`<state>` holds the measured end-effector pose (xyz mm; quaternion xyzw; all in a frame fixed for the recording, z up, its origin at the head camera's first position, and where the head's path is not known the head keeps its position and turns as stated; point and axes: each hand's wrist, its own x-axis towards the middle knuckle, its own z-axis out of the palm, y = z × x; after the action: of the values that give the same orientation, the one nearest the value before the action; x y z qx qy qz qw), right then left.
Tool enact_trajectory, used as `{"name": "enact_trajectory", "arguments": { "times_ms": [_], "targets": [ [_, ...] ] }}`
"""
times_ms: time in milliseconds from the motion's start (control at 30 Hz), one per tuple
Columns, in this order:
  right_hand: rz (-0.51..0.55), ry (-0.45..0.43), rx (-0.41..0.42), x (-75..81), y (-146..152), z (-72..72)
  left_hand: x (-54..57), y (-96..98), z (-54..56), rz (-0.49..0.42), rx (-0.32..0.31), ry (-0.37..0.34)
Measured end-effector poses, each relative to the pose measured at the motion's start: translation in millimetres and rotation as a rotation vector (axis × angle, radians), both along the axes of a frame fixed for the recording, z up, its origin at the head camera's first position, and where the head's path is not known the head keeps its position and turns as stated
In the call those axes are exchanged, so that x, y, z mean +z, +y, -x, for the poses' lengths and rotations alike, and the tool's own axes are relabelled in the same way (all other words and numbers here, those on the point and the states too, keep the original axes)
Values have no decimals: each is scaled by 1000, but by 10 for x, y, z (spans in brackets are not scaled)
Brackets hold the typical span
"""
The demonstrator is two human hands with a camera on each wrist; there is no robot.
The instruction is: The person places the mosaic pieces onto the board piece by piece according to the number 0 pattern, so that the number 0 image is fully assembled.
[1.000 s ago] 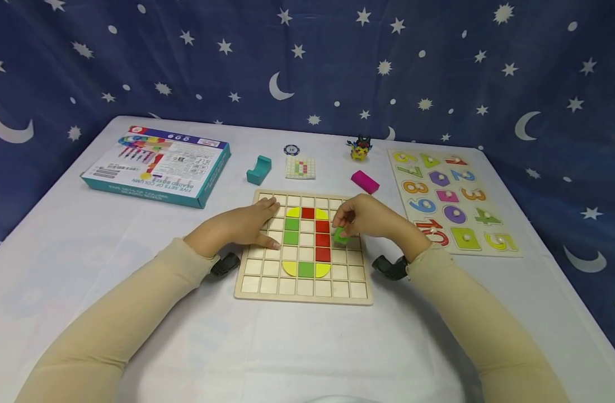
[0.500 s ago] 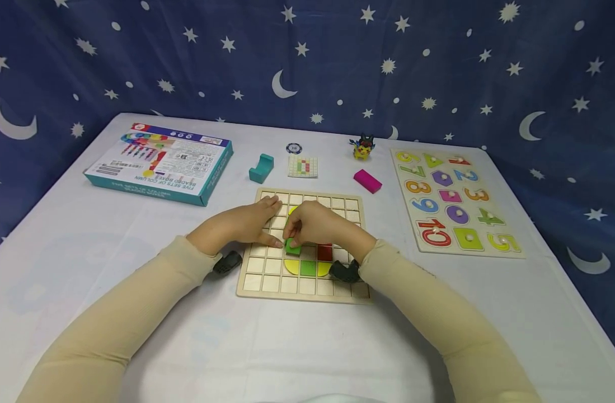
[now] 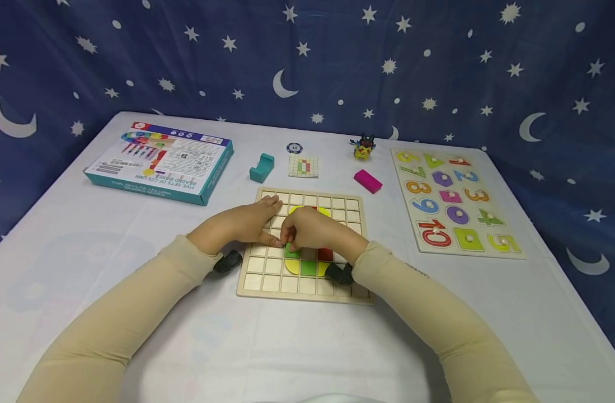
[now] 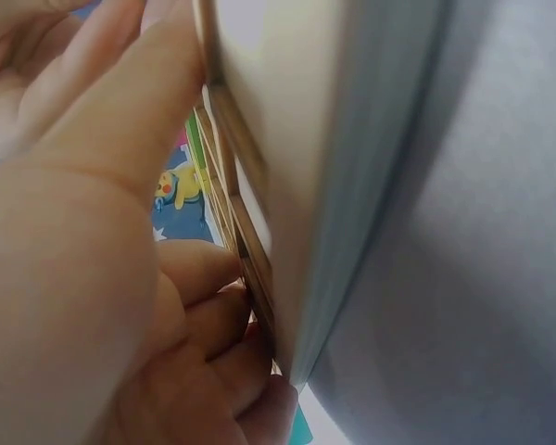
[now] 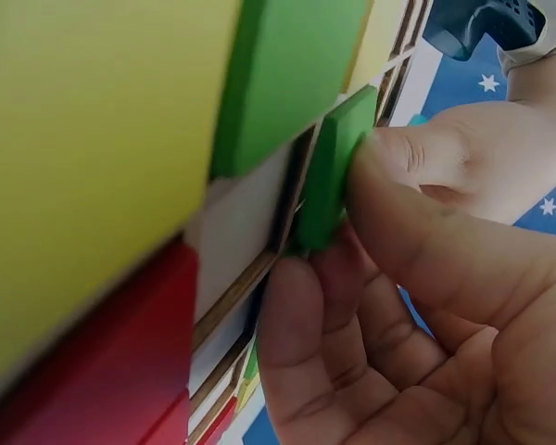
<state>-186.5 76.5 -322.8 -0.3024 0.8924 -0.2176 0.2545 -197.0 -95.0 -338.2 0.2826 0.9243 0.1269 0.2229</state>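
Note:
A wooden grid board (image 3: 255, 282) lies in front of me, with red, green and yellow tiles set in its middle. My right hand (image 3: 314, 230) pinches a green square tile (image 5: 335, 176) between thumb and fingers. In the right wrist view that tile is slightly tilted, right at a cell beside another green tile (image 5: 287, 74). My left hand (image 3: 239, 224) rests on the board's left side with fingers extended, its thumb close to the pinched tile. Below, yellow rounded tiles flank a green tile (image 3: 309, 268). The right hand and wrist hide part of the pattern.
Behind the board are a teal block (image 3: 262, 168), a pattern card (image 3: 303, 167), a round chip (image 3: 294, 148), a small yellow figurine (image 3: 362, 149) and a magenta block (image 3: 368, 182). A boxed toy (image 3: 161, 165) lies at left, a number puzzle (image 3: 480, 230) at right.
My right hand has carried the green tile leftward from the board's right side to the left column of the pattern and lowered it there. The left hand has stayed in place.

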Motion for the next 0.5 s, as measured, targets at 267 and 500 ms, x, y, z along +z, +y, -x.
{"name": "enact_trajectory", "arguments": {
  "times_ms": [267,500],
  "targets": [
    [-5,19,4,1,53,8,8,3,1,0,-7,9],
    [28,-3,-100,21,262,29,-17,1,-10,19,-21,-7]
  ]
}}
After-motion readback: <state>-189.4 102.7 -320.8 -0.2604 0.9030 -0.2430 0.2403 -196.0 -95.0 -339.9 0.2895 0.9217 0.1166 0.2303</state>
